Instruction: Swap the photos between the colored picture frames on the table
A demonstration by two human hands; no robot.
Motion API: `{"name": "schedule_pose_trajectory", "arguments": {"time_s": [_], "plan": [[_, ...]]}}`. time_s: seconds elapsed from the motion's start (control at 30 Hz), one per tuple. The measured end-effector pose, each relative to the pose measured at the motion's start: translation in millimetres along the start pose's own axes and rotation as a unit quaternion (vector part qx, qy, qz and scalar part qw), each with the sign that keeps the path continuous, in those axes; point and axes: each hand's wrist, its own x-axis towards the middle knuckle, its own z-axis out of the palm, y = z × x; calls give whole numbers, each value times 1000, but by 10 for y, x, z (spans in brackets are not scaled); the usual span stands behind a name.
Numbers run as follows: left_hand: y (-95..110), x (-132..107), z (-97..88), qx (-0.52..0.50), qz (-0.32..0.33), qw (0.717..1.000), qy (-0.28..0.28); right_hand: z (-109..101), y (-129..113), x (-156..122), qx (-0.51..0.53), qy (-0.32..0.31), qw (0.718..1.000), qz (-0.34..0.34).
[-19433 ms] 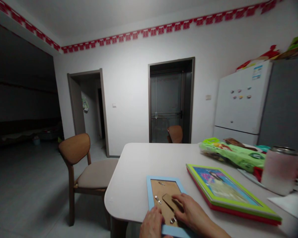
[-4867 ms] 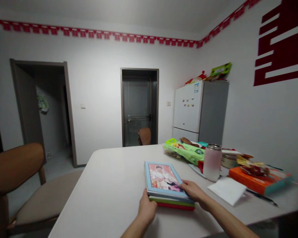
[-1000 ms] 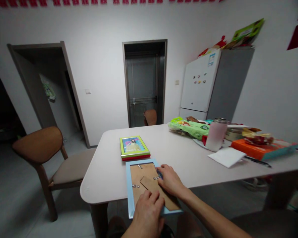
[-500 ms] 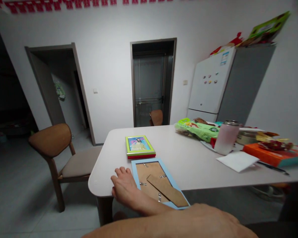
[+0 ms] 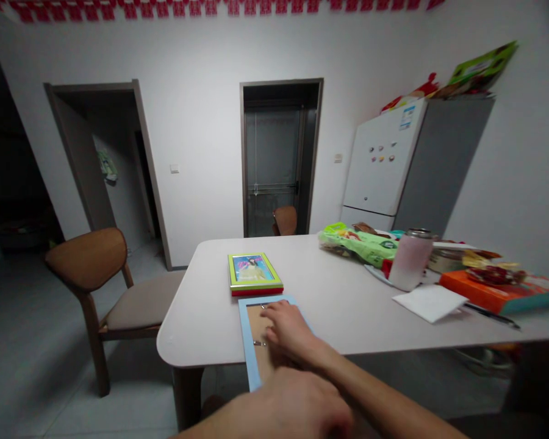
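Note:
A light-blue picture frame (image 5: 251,350) lies face down at the near table edge, its brown backing board (image 5: 256,322) and small metal clips (image 5: 258,343) showing. My right hand (image 5: 287,326) reaches in from the right over the board. Its fingers are bent but apart, with the tips close to the far clip. Low in front, my left hand (image 5: 297,399) covers the frame's near end. It is blurred, its fingers curl downward, and what they hold is hidden. Just beyond lies a green-rimmed picture frame (image 5: 254,283) with a red edge beneath it.
On the table's right side (image 5: 338,329) stand a pink bottle (image 5: 410,259), a green snack bag (image 5: 363,244), an orange box (image 5: 478,289), white paper (image 5: 432,303) and a black pen (image 5: 491,316). A wooden chair (image 5: 89,259) is at the left.
My right hand has moved right, from beside the frame's left edge onto its back. My left hand has drawn back leftward over the near end. The backing's stand is now hidden.

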Motion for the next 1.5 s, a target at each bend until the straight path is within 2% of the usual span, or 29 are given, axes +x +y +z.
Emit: {"name": "schedule_pose_trajectory", "arguments": {"time_s": [0.03, 0.07, 0.13, 0.2, 0.27, 0.37, 0.53, 0.7, 0.77, 0.93, 1.03, 1.13, 1.23, 1.33, 1.4, 1.5], "plan": [[-160, -115, -5, 8, -78, 994, 80, -24, 217, -42, -3, 1, 1000, 25], [-333, -208, 11, 10, -154, 975, 157, -39, 405, -79, -2, -8, 999, 41], [-685, -320, 104, 5, -261, 927, 269, -36, 663, -133, -2, -23, 998, 51], [-987, -362, 258, -11, -318, 890, 326, 5, 768, -158, 1, -31, 998, 51], [-1190, -376, 422, -32, -347, 881, 319, 66, 778, -162, 2, -27, 998, 53], [-1318, -399, 578, -45, -344, 892, 292, 150, 747, -156, 3, -14, 998, 61], [-1340, -410, 587, -30, -341, 895, 286, 210, 740, -140, -1, 6, 997, 73], [-1376, -387, 599, -10, -340, 895, 288, 173, 689, -112, -3, 21, 997, 74], [-1398, -377, 618, -4, -343, 894, 290, 165, 592, -110, 3, 27, 998, 63], [-1436, -346, 645, 2, -357, 889, 286, 297, 178, -68, 85, 19, 995, -42], [-1440, -338, 650, 2, -359, 890, 282, 434, 10, 5, 94, 10, 995, -36], [-1439, -339, 652, 2, -357, 891, 280, 498, -12, 70, 95, 18, 995, -17], [-1436, -348, 645, -1, -356, 891, 281, 417, 79, 60, 109, 17, 994, -22], [-1432, -358, 628, -7, -358, 891, 281, 219, 225, -42, 139, 6, 990, -31], [-1428, -360, 615, -10, -359, 890, 281, 80, 315, -133, 167, -36, 984, -44], [-1422, -355, 603, -10, -362, 889, 280, -49, 394, -245, 197, -140, 968, -72]]}}
